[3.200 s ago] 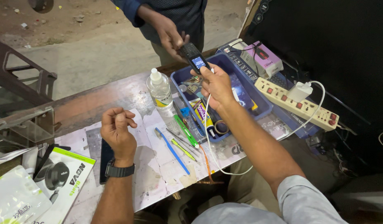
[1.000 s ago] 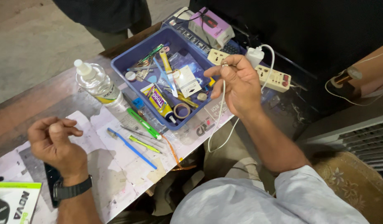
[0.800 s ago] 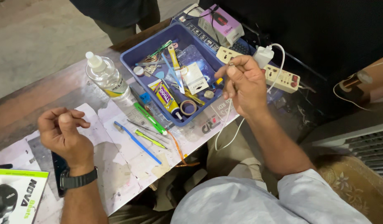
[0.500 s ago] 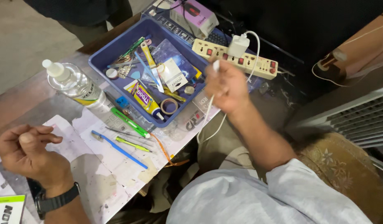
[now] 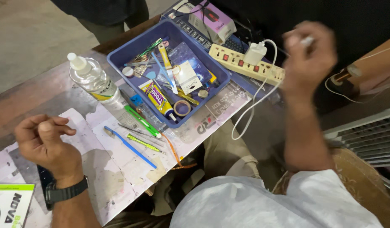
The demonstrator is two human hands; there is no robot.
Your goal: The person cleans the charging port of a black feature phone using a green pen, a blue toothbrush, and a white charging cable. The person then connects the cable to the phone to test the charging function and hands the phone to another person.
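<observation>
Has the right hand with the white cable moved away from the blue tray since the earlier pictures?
Yes. The right hand, earlier over the blue tray, is now lifted past the white power strip, on its far side from the tray, gripping the white cable.

A worn worktop (image 5: 43, 99), brownish at its bare edge and covered nearer the seat with stained pale printed sheets (image 5: 119, 164), runs slantwise across the view. Beyond it lies a dull grey concrete floor (image 5: 30, 38) in flat, even light. At the right stands a slatted grey vent panel (image 5: 368, 137) under a dark black backdrop (image 5: 363, 17).
</observation>
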